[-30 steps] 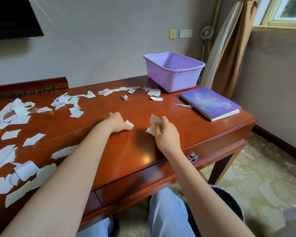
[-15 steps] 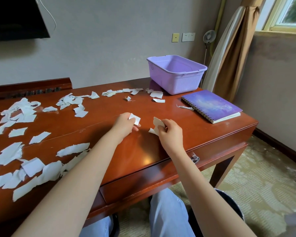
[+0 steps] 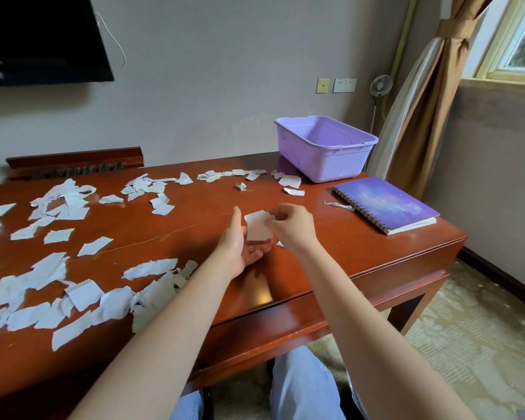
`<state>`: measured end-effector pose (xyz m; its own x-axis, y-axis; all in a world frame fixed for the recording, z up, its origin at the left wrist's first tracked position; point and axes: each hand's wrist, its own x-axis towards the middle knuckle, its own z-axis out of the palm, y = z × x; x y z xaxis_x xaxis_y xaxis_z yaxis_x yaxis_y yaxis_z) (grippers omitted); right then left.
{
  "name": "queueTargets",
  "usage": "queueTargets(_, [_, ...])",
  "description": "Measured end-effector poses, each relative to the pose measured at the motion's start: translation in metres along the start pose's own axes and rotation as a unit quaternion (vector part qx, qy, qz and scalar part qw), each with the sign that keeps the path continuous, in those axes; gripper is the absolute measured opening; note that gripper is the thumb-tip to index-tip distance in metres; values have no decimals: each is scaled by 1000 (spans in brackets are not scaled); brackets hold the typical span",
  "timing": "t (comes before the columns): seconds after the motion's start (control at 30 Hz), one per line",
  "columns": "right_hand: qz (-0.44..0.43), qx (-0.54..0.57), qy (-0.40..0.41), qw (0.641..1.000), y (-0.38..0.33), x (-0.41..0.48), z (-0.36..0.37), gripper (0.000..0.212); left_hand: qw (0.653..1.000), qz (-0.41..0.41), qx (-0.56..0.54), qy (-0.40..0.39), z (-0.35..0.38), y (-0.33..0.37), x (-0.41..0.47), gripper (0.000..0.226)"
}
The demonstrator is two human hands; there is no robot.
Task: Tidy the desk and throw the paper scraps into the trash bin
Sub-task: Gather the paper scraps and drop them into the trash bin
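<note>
Right fingers point(image 3: 281, 211) pinch paper scrap point(image 3: 257, 228) above upturned left hand point(image 3: 242, 248).

- Tabletop point(image 3: 194, 225): glossy reddish-brown wood.
- Paper scraps point(image 3: 82, 294): white.
- Basket point(image 3: 325, 156): lilac, ribbed sides.
- Notebook point(image 3: 385, 204): purple, cloudy galaxy pattern.
- Curtain point(image 3: 431, 116): tan-brown.
- Trousers point(image 3: 300, 386): light blue.

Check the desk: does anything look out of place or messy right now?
Yes: torn paper scraps litter the desk, mostly left and back, some right at the front edge where they could slip off. A thin strip lies loose beside the notebook. The right hand pinches one scrap over the left hand.
</note>
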<state>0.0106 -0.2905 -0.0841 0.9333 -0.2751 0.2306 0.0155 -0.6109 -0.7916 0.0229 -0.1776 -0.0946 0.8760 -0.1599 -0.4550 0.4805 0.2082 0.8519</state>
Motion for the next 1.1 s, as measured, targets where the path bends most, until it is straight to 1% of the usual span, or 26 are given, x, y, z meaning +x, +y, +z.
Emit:
queueTargets(0.03, [-8, -18, -3, 1000, -1, 0, 0, 23, 1000, 6, 13, 7, -1, 0, -1, 61])
queueTargets(0.13, [-44, -81, -29, 995, -1, 0, 4, 31, 997, 37, 64, 37, -2, 0, -3, 29])
queueTargets(0.17, [-52, -90, -32, 994, 0, -1, 5, 32, 995, 53, 79, 41, -3, -1, -2, 23])
queueTargets(0.23, [-50, -80, -21, 995, 5, -2, 3, 33, 989, 84, 108, 46, -6, -4, 1, 26])
queueTargets(0.3, [-26, -75, 18, 997, 15, -2, -3, 32, 978, 113, 158, 71, -9, -5, 4, 32])
queueTargets(0.37, [6, -114, 45, 992, 30, -5, -12, 30, 965, 142, 199, 97, -11, -6, 5, 34])
queueTargets(0.47, [38, -206, 15, 978, 46, -13, -19, 26, 957, 157, 216, 111, -11, -7, 7, 35])
queueTargets(0.6, [32, -265, -37, 963, 41, -16, -18, 38, 952, 158, 230, 126, -12, -10, 12, 34])
queueTargets(0.67, [42, -271, -54, 960, 36, -13, -13, 37, 950, 161, 234, 130, -13, -11, 13, 33])
queueTargets(0.8, [76, -268, -83, 957, 31, -6, -3, 26, 949, 160, 241, 126, -13, -11, 14, 34])
queueTargets(0.9, [72, -274, -77, 956, 30, -7, 1, 25, 948, 158, 247, 125, -13, -11, 14, 36])
queueTargets(1.0, [68, -251, -63, 964, 34, -11, 1, 20, 948, 161, 246, 120, -14, -12, 15, 36])
queueTargets(1.1, [39, -259, -57, 963, 33, -16, 0, 15, 948, 168, 243, 115, -15, -12, 15, 36])
